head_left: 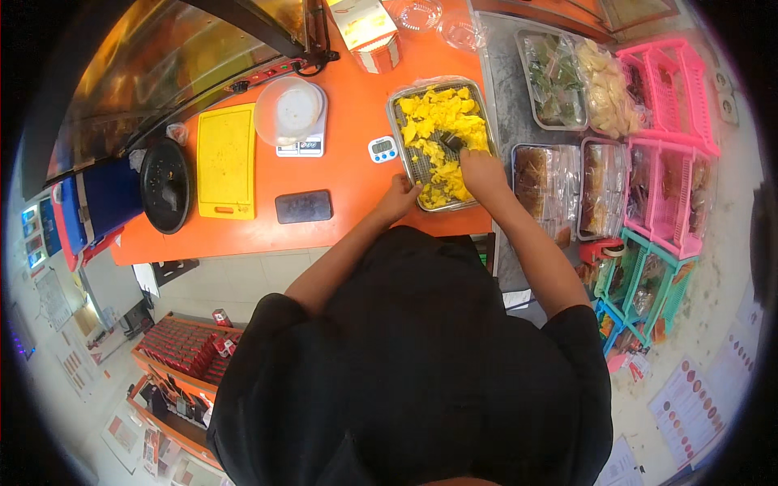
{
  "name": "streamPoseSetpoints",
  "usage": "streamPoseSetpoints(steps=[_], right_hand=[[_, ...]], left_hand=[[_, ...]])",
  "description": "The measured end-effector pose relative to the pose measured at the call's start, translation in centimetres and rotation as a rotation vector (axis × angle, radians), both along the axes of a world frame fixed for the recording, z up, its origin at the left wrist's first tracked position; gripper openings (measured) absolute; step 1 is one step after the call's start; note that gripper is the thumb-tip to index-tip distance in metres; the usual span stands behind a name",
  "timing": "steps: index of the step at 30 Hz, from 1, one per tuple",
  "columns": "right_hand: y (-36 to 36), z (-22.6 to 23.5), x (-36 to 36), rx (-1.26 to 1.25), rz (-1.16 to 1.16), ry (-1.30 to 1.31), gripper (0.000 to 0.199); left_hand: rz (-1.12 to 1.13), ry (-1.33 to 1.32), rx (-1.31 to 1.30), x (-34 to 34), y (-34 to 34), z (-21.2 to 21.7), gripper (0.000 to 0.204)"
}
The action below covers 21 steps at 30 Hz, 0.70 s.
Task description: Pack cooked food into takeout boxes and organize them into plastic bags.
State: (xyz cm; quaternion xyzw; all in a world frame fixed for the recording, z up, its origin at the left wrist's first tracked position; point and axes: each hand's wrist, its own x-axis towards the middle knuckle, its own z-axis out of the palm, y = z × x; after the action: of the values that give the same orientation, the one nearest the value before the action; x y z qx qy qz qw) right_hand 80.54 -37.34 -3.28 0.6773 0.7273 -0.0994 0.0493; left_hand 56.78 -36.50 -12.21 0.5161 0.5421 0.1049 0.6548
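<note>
From the head camera, the right hand (480, 172) was clenched around a dark scraper (451, 143) pressed into the yellow scrambled egg (442, 121) just beyond its knuckles. The left hand (399, 198) gripped the near corner of the metal tray (394, 121) holding that egg. A small white timer (382, 149) lay just beyond the left hand on the orange counter (356, 97).
</note>
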Motion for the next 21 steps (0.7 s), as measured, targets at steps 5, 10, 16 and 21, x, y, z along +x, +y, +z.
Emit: streamPoseSetpoints(steps=[5,10,16,21], right_hand=[[3.6,1.3,-1.6,0.133,-0.063,0.075,0.015],[2.6,0.2,-2.7,0.171,0.128,0.005,0.028],[1.5,2.0,-4.3,0.090,-0.224,0.530,0.019],[1.4,3.7,-4.2,0.118,-0.199,0.667,0.024]], left_hand=[[-0.051,0.017,-0.069,0.8,1.7,0.9,0.059],[0.082,-0.418,-0.120,1.1,1.5,2.9,0.064],[0.104,-0.487,-0.075,2.2,1.6,5.7,0.068],[0.131,-0.500,-0.005,3.4,1.2,6.9,0.065]])
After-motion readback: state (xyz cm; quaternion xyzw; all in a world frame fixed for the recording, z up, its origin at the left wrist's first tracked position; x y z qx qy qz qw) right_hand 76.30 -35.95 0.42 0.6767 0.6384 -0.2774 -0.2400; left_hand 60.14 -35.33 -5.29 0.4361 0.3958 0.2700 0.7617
